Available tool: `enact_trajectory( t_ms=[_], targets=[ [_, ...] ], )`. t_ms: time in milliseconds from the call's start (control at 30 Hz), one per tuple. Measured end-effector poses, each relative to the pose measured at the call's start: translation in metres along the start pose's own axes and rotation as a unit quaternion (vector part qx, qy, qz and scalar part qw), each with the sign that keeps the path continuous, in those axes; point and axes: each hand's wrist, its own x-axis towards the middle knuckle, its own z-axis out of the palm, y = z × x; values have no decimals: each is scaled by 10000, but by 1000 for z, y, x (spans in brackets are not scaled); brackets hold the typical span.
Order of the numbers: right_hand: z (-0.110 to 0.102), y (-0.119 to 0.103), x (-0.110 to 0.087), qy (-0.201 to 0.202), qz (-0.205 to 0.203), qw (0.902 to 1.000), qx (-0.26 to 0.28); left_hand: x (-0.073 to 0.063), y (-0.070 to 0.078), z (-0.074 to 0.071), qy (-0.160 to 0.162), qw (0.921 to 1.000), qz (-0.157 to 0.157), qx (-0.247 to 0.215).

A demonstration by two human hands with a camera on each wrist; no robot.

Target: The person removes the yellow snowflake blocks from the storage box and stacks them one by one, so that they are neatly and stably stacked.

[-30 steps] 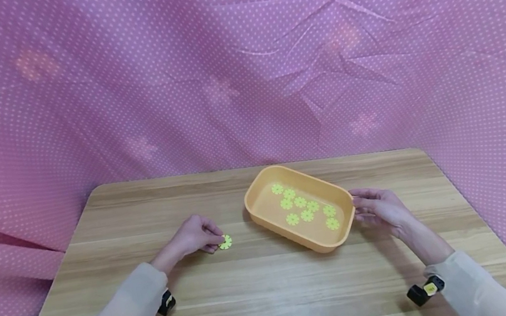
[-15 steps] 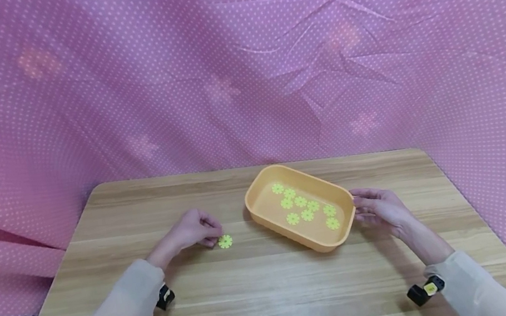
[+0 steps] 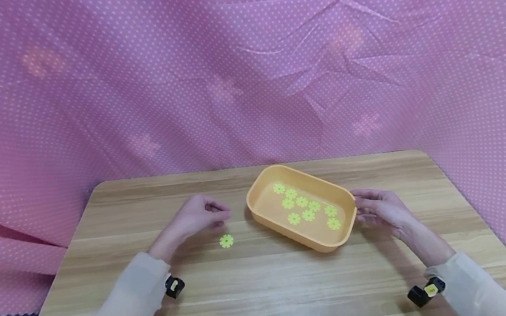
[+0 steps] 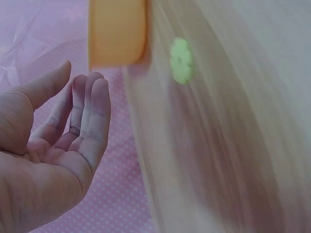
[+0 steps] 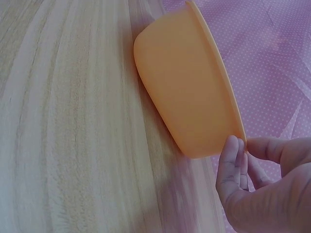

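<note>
In the head view, a yellow notched disc (image 3: 226,240), flower-like in outline, lies flat on the wooden table (image 3: 269,307). Just above and behind it is my left hand (image 3: 198,214), holding nothing; in the left wrist view its thumb stands apart from the gently bent fingers (image 4: 99,104). To the right sits an orange plastic bin (image 3: 279,226) with several similar discs (image 3: 308,215) spread over its floor. My right hand (image 3: 384,209) holds the bin's right end, its fingertips (image 5: 232,144) and thumb at the rim in the right wrist view.
A pink dotted curtain (image 3: 216,63) hangs behind the table and along both sides. The table's back edge runs close behind the bin. Black wrist cameras sit on the left cuff (image 3: 174,286) and the right cuff (image 3: 427,292).
My left hand has let go of the yellow disc and lifted away from it, backward and slightly right. The disc stays on the table; the right hand and bin keep their place.
</note>
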Motion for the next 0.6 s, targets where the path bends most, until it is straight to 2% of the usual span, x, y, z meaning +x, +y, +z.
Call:
enact_trajectory(
  t_ms=[300, 600],
  targets=[
    [-3, 3, 2, -51, -12, 10000, 76, 6, 24, 10, -155, 9995, 227, -145],
    [-1, 2, 1, -12, -63, 9999, 82, 22, 54, 27, -330, 9966, 729, -204]
  ],
)
